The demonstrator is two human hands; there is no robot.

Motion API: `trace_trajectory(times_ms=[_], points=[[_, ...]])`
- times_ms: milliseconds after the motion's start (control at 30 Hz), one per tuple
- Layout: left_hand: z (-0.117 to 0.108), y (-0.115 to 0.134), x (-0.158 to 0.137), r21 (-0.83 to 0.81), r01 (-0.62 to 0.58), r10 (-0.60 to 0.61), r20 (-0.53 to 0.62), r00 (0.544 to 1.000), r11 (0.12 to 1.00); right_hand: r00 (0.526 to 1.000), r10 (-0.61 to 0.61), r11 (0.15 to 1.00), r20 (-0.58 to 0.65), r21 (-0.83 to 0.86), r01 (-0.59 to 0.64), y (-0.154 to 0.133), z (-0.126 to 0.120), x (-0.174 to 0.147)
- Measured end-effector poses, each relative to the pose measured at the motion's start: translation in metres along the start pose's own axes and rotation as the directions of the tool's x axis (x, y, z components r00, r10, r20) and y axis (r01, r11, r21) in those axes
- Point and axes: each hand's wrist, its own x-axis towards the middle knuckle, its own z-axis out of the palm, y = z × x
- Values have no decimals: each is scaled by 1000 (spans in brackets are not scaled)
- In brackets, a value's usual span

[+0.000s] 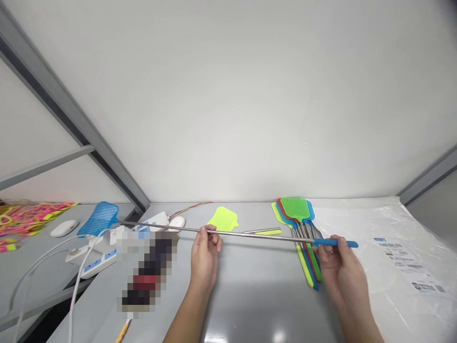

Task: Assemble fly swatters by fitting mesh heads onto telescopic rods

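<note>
At the far left, beyond the left edge of the surface [257, 295], pink and yellow bundles [34, 216] lay near a white mouse [64, 228]. Next came the blue mesh head [99, 219] of the blue fly swatter [264, 237], out past that edge; whether it touched anything beneath could not be told. A white power strip [103, 264] crossed the left edge, and a pixelated object lay just inside it. The left hand [205, 262] pinched the long metal shaft lightly between thumb and curled fingers. Behind it, near the back edge, lay a yellow-green swatter head [223, 219], with a short yellow-green handle [267, 232] just to its right. A fan of folded fly swatters [307, 255] reached from the back edge toward the middle of the surface. The right hand [342, 274] was closed around the blue handle [324, 242], above clear plastic wrapping [389, 295] that covered the right edge. The step in hand seemed to be supporting the drawn-out swatter level at two points; shifting it would probably call for a firm handle grip and a loose, guiding left hand.
</note>
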Motion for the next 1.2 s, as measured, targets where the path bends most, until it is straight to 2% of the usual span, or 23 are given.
trace_trajectory(times_ms=[133, 433, 900, 1067, 1200], points=[[2, -6, -3, 32, 65, -67, 53, 996, 997, 996, 82, 987, -23, 138, -78, 12, 8, -7], [3, -8, -3, 104, 152, -168, 168, 971, 983, 999, 44, 994, 12, 103, -45, 20, 8, -14], [8, -8, 2, 70, 221, -231, 204, 951, 973, 999, 24, 976, -24, 219, -18, 19, 8, -9], [22, -12, -7, 136, 314, -339, 255, 905, 940, 999, 10, 971, -35, 237, -1, 18, 9, -10], [45, -16, -14, 220, 314, -372, 315, 873, 924, 999, -14, 967, -43, 253, 24, 16, 8, -10]])
